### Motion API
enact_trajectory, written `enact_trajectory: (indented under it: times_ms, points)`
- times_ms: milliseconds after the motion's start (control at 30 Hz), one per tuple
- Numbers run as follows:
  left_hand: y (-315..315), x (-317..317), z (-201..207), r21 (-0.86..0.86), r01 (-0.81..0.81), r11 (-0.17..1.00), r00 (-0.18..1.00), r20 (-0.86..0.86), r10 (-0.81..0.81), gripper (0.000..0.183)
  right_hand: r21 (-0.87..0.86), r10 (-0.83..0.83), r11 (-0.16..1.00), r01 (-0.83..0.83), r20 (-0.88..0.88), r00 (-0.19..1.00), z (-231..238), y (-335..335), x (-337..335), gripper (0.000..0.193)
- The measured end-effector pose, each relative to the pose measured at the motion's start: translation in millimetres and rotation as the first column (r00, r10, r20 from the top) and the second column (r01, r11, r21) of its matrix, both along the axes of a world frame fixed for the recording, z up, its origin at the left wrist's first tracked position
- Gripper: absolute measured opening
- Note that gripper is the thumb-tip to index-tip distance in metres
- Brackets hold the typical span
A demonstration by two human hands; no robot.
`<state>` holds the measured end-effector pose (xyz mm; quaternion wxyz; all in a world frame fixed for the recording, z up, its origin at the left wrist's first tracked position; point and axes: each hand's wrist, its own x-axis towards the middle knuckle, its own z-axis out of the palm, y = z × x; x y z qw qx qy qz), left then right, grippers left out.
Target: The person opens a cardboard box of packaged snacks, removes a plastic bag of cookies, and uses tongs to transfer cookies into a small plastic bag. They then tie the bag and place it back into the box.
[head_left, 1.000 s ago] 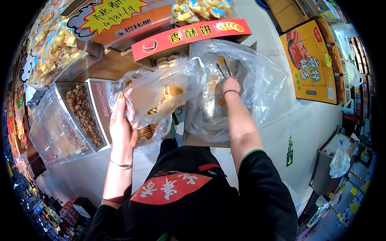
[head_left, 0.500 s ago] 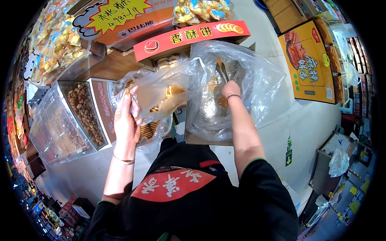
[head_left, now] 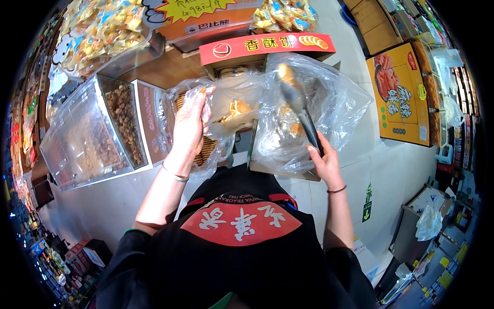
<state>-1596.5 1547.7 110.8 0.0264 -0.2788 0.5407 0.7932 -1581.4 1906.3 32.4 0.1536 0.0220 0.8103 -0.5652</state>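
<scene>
My left hand [head_left: 188, 127] is closed on the edge of a clear plastic bag [head_left: 222, 96], holding it up in front of the box. Several round golden biscuits [head_left: 238, 107] show through its film. My right hand [head_left: 327, 162] grips the handle end of dark tongs [head_left: 301, 109], which point up and away to the left. Between the tong tips is a golden-brown biscuit [head_left: 286, 72], raised over the lined box. A crumpled clear liner [head_left: 343, 91] spreads over the cardboard box [head_left: 288, 172], with more biscuits [head_left: 297, 129] low inside.
A red sign strip [head_left: 267, 44] runs along the far side of the box. To the left stands a clear bin [head_left: 85, 147] of brown pieces, beside stacked biscuits [head_left: 205, 154]. Bagged snacks [head_left: 116, 23] are piled beyond. A yellow carton [head_left: 399, 95] stands at the right.
My right hand has drawn back toward me, out of the lined box, lifting the tongs with a biscuit in their tips. My left hand still holds the bag; the whole view has shifted slightly.
</scene>
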Motion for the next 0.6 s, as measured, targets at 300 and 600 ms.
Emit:
enact_trajectory:
  times_ms: [300, 600]
  points:
    - [4, 17, 2, -0.078, 0.113, 0.991, 0.991, -0.064, -0.118, 0.035, 0.603, 0.756, 0.524, -0.601, -0.003, 0.655, 81, -55, -69, 0.044]
    - [-7, 28, 9, 0.055, -0.027, 0.998, 0.997, -0.065, 0.03, 0.03, 0.047, 0.265, 0.95, -0.308, 0.398, 0.878, 61, -25, -28, 0.034]
